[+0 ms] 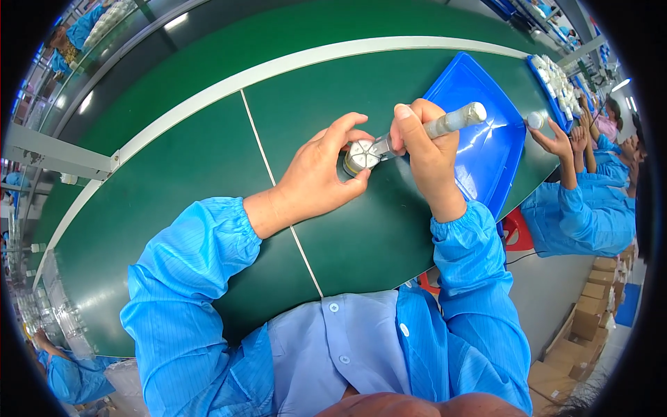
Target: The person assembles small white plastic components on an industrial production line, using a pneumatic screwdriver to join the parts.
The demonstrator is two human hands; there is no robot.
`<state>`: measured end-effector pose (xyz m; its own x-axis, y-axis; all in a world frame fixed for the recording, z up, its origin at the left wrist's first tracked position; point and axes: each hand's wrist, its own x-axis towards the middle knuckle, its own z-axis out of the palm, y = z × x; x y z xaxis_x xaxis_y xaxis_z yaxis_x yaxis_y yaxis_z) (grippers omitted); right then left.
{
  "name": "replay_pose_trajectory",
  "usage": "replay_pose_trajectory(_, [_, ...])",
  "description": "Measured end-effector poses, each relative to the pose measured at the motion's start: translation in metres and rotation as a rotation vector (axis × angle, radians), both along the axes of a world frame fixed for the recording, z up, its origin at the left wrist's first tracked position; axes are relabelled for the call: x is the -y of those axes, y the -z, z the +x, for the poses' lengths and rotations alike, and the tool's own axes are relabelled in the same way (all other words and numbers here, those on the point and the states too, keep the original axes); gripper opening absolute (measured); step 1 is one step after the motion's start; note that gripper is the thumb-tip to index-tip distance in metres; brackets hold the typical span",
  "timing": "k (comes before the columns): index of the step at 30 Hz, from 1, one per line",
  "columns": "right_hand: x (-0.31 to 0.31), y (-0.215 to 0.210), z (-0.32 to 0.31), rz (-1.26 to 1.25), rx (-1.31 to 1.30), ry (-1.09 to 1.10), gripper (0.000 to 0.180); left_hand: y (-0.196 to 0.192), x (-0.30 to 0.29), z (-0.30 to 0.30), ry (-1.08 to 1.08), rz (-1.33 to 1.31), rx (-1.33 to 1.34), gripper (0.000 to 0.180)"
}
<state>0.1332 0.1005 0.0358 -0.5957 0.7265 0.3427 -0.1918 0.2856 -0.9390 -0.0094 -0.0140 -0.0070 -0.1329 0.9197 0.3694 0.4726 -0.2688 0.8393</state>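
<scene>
My left hand [313,174] grips a small round white part [364,154] between thumb and fingers, just above or on the green worktable [347,243]; I cannot tell which. Dark lines divide its top into wedges, and a yellowish band shows at its lower side. In my right hand [432,156] is a hand tool [453,120] with a thick, greyish-white wrapped handle slanting up to the right. Its metal end reaches the edge of the round part, apparently touching it. My fingers partly hide the tool's middle.
A blue plastic tray [506,139] lies right behind my right hand. Farther right, another blue tray [533,69] holds several white parts, near a co-worker's hand [554,142] with a round white piece. A white strip [292,64] runs along the table's far side. Cartons [583,323] stand on the right.
</scene>
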Motion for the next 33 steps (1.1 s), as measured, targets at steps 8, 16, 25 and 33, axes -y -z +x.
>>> replay_pose_trajectory(8, [-0.001,-0.001,0.003,-0.022,-0.043,0.021,0.036,-0.001,0.001,0.000,-0.110,-0.027,-0.097,0.078])
replay_pose_trajectory(16, [-0.003,0.000,0.003,-0.044,-0.080,-0.017,0.035,-0.001,0.001,-0.002,0.039,-0.012,-0.010,0.076])
replay_pose_trajectory(25, [-0.003,0.004,0.001,-0.016,-0.003,-0.033,0.034,-0.001,-0.003,-0.012,0.086,0.011,-0.075,0.062])
replay_pose_trajectory(33, [-0.017,0.005,0.007,-0.118,-0.117,0.082,0.035,-0.004,-0.021,-0.064,0.202,-0.246,0.635,0.040])
